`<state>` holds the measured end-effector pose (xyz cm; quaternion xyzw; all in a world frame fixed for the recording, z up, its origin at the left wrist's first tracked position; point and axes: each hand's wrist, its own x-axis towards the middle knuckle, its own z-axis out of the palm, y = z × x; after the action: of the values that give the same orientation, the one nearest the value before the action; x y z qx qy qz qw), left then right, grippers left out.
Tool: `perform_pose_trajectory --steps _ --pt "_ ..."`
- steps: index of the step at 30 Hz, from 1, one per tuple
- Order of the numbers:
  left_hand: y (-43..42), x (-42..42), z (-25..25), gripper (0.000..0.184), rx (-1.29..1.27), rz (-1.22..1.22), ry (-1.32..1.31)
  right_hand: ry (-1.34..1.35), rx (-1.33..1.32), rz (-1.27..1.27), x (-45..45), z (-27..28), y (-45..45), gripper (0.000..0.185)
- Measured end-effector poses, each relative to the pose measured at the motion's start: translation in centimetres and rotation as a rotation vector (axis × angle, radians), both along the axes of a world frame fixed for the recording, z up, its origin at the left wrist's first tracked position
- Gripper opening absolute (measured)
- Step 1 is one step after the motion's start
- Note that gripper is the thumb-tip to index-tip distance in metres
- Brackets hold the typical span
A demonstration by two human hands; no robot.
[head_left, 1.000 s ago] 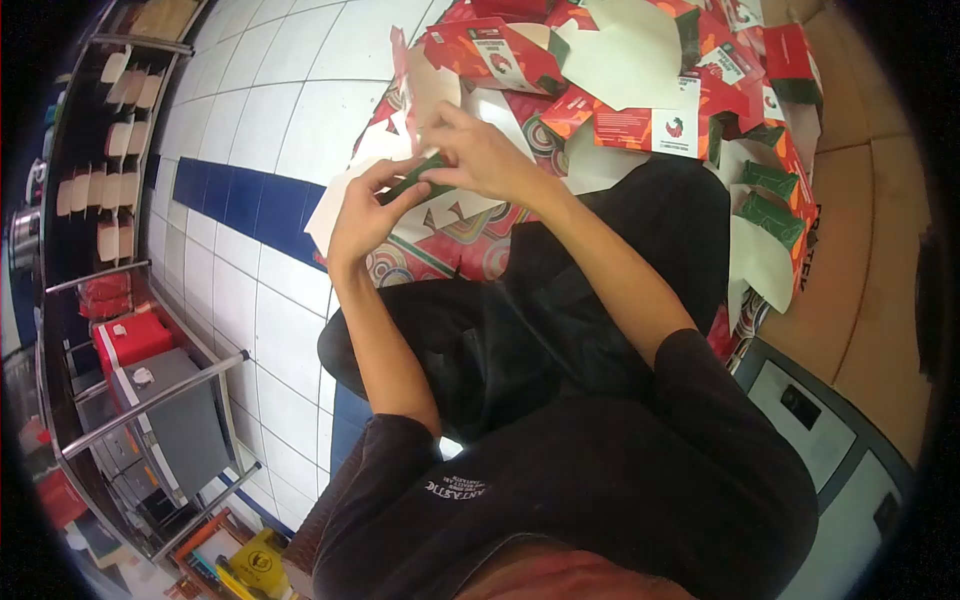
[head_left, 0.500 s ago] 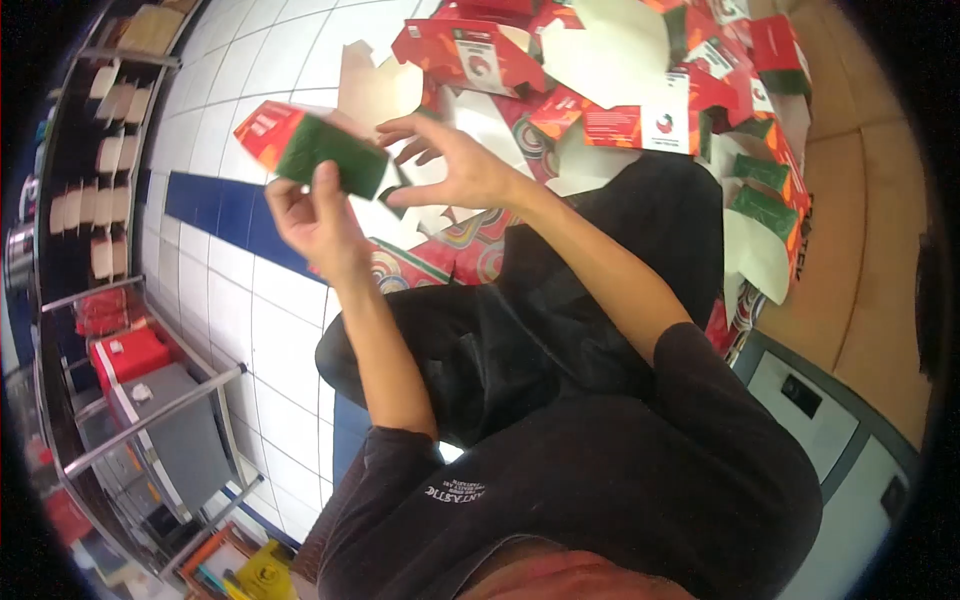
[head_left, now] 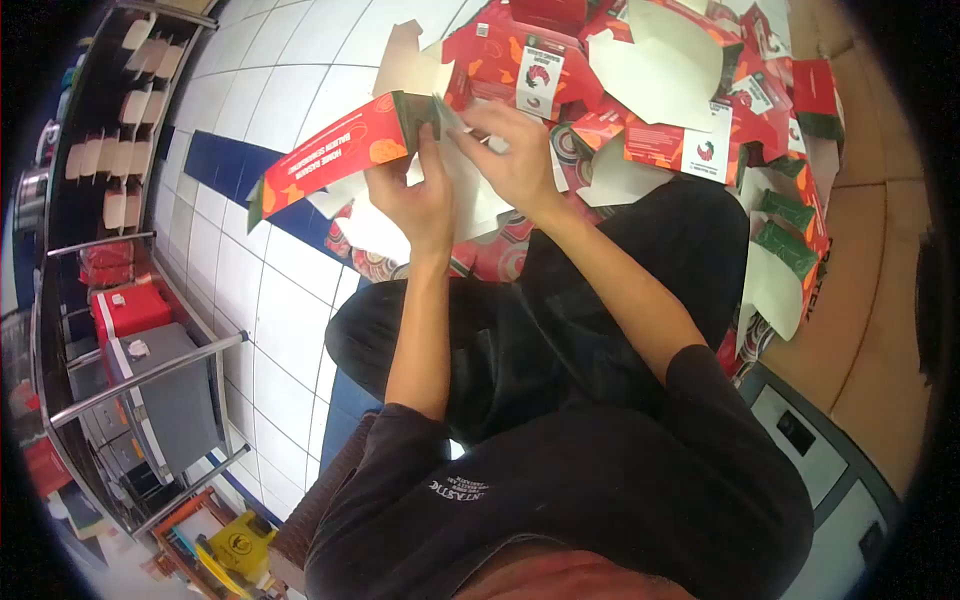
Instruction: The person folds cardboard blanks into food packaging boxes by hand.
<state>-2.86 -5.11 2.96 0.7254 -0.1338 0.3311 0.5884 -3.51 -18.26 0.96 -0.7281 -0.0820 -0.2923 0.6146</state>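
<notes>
And here the left hand (head_left: 418, 200) has its fingers clamped on the green end of a red-and-green printed carton (head_left: 335, 155), which slants out leftward from them. The right hand's (head_left: 515, 160) fingers curl in at the pale end flap (head_left: 450, 118); whether they pinch it, I can't tell. Beyond them, to the right, flattened red cartons (head_left: 665, 140) overlap above the patterned cloth (head_left: 500, 255).

Left hand (head_left: 413, 200) far, upright, thumb up, fingers curled in a grip, partly hidden. Right hand (head_left: 515, 155) just right of it, slightly farther, fingers bent, pointing left. Left forearm (head_left: 420, 330) runs nearly straight far; right forearm (head_left: 620, 285) slants far-left. Elbows bent, wrists near each other.
</notes>
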Motion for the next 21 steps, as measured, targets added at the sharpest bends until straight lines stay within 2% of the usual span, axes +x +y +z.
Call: perform_pose_trajectory --steps 1,2,3,5,8,11,12,15,16,19,20,21 --pt "0.0 0.2 0.2 0.037 -0.002 -0.027 0.03 -0.009 0.003 0.011 -0.3 -0.1 0.0 0.021" --pt "-0.4 -0.1 0.5 0.029 -0.043 -0.003 0.071 -0.066 -0.189 -0.004 -0.5 -0.5 -0.2 0.026" --pt "-0.1 -0.2 0.6 0.029 -0.037 0.023 0.039 -0.14 -0.376 -0.017 -0.3 -0.8 -0.3 0.032" --pt "1.7 0.1 0.7 0.02 0.057 0.005 0.166 -0.215 -0.462 -0.005 0.1 -1.4 0.3 0.031" --pt "2.6 0.8 1.7 0.019 -0.228 -0.114 0.257 -0.176 -0.547 0.045 -0.3 -0.4 0.9 0.031" --pt "3.3 1.9 0.4 0.019 -0.252 -0.172 0.211 -0.142 -0.48 0.088 -0.5 -0.5 1.1 0.025" --pt "3.2 1.1 1.4 0.02 -0.229 -0.183 0.369 -0.052 -0.332 0.107 -0.5 -0.8 1.5 0.019" --pt "2.7 2.0 -0.4 0.023 -0.172 -0.243 0.288 0.062 -0.193 0.127 -0.6 -1.2 1.3 0.017" --pt "2.4 2.0 -0.6 0.025 -0.252 -0.297 0.324 0.082 -0.188 0.126 -0.7 -1.1 1.2 0.019" --pt "2.0 2.2 -1.0 0.028 -0.223 -0.261 0.337 0.131 -0.116 0.058 -0.5 -1.5 1.0 0.015" --pt "2.0 1.9 -1.2 0.024 -0.335 -0.331 0.444 0.131 -0.124 0.075 -0.3 -1.8 1.1 0.015" --pt "1.8 1.6 -1.3 0.024 -0.346 -0.315 0.441 0.135 -0.036 0.065 -0.2 -2.1 1.2 0.014"
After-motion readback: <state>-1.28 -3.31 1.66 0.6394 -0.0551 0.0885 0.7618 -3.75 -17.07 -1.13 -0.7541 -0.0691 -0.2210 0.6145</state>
